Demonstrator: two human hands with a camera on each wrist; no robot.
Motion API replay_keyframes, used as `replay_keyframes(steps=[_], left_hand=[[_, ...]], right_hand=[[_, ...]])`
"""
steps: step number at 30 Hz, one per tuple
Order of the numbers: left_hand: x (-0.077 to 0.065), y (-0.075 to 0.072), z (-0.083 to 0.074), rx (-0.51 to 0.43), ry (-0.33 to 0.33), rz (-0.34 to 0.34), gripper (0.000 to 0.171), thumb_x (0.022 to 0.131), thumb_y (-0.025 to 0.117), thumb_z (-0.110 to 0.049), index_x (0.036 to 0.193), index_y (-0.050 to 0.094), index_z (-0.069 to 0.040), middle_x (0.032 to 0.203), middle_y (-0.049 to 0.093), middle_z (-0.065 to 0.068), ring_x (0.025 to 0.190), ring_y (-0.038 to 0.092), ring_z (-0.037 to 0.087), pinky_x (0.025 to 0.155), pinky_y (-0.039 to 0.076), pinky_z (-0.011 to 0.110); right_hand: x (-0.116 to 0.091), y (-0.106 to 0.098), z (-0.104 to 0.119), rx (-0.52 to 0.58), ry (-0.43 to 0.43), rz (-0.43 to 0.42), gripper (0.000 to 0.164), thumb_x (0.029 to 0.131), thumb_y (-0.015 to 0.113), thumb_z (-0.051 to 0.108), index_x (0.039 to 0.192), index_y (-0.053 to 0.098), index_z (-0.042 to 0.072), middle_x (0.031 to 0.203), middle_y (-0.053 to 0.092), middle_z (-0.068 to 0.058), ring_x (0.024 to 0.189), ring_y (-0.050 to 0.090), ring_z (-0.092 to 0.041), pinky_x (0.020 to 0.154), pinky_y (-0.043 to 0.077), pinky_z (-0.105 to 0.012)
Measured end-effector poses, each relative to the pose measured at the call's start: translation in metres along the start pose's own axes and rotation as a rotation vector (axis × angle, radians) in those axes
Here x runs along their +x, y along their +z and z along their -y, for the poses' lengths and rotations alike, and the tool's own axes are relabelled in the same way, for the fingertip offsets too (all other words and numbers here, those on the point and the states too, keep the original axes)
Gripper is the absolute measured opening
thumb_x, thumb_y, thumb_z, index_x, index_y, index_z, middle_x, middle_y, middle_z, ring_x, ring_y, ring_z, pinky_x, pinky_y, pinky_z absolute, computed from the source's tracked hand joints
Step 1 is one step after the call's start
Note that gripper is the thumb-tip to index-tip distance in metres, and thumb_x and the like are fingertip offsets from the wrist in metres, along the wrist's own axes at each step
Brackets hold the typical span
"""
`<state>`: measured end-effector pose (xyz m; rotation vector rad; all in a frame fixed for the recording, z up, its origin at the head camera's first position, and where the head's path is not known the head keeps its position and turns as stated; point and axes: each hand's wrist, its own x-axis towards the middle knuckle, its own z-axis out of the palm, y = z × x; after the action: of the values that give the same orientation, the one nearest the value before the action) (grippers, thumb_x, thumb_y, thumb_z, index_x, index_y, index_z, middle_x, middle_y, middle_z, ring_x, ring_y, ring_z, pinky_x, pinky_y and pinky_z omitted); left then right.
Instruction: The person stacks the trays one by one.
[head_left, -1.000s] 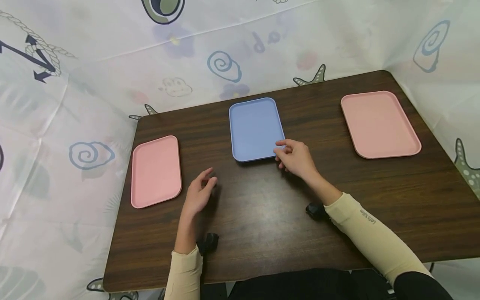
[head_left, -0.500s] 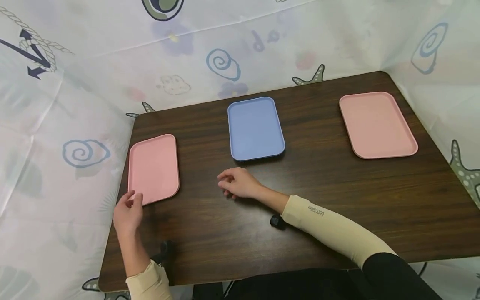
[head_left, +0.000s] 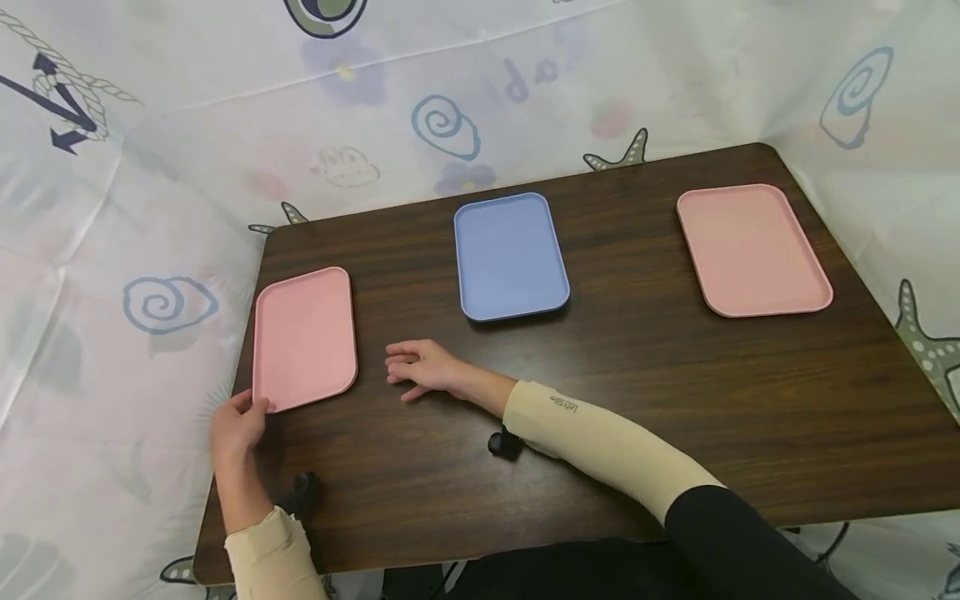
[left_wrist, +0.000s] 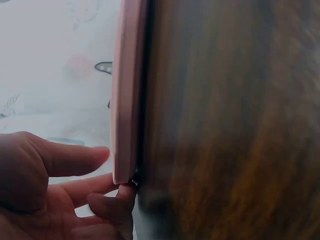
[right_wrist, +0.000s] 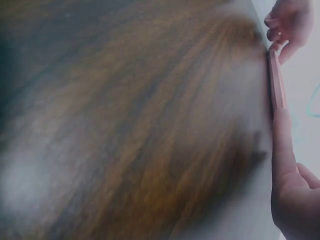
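A person's left hand [head_left: 236,427] pinches the left pink tray [head_left: 303,340] at its 7 o'clock corner — thumb above, fingers tucked under, likely because so shallow a piece offers little else to grip. The right hand [head_left: 426,367], fingers parted, hovers off its 3 o'clock side. Across the bench [head_left: 622,358]: that tray at 9 o'clock, a blue tray [head_left: 512,257] at 12, the right pink tray [head_left: 753,250] at 2.
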<state>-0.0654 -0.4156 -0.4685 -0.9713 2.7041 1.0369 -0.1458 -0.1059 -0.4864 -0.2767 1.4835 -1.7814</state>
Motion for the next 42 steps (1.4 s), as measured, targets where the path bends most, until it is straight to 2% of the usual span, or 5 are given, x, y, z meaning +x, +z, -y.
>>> replay_keyframes(steps=[11,20,28,33,42], left_hand=[[-0.003,0.005,-0.001,0.054,0.008,0.009,0.06,0.091,0.06,-0.012,0.144,0.039,0.009,0.119,0.054,0.036,0.1,0.054,0.044,0.079,0.044,0.05],[-0.027,0.015,-0.007,0.025,0.015,0.09,0.06,0.093,0.056,-0.015,0.143,0.037,0.012,0.104,0.053,0.025,0.094,0.047,0.034,0.072,0.038,0.038],[-0.051,0.021,-0.008,-0.113,0.03,0.112,0.049,0.099,0.052,-0.019,0.137,0.045,0.01,0.091,0.052,0.009,0.083,0.045,0.019,0.067,0.037,0.028],[-0.065,0.025,-0.006,-0.272,0.008,0.175,0.048,0.101,0.053,-0.02,0.14,0.042,0.005,0.081,0.05,-0.005,0.064,0.044,0.007,0.056,0.038,0.024],[-0.085,0.033,-0.007,-0.482,-0.009,0.171,0.039,0.101,0.056,-0.016,0.134,0.046,0.002,0.077,0.048,-0.007,0.06,0.04,0.009,0.052,0.033,0.023]], right_hand=[[0.011,0.006,-0.005,0.141,0.041,0.023,0.056,0.1,0.052,0.002,0.152,0.03,0.0,0.148,0.042,-0.019,0.125,0.053,-0.029,0.09,0.05,-0.048],[0.013,0.004,-0.005,0.154,0.035,0.0,0.058,0.099,0.053,-0.001,0.152,0.029,-0.001,0.146,0.045,-0.019,0.125,0.053,-0.03,0.089,0.05,-0.049],[0.009,-0.004,0.001,0.132,0.012,-0.037,0.05,0.099,0.052,-0.002,0.147,0.037,-0.006,0.135,0.053,-0.022,0.117,0.057,-0.037,0.084,0.054,-0.047],[0.006,-0.007,0.004,0.095,0.006,-0.053,0.047,0.098,0.057,0.002,0.142,0.044,-0.006,0.113,0.06,-0.013,0.099,0.062,-0.029,0.074,0.057,-0.038],[-0.004,-0.008,0.008,0.059,0.002,-0.078,0.043,0.093,0.06,-0.007,0.135,0.052,-0.006,0.094,0.054,-0.006,0.078,0.059,-0.018,0.063,0.057,-0.032]])
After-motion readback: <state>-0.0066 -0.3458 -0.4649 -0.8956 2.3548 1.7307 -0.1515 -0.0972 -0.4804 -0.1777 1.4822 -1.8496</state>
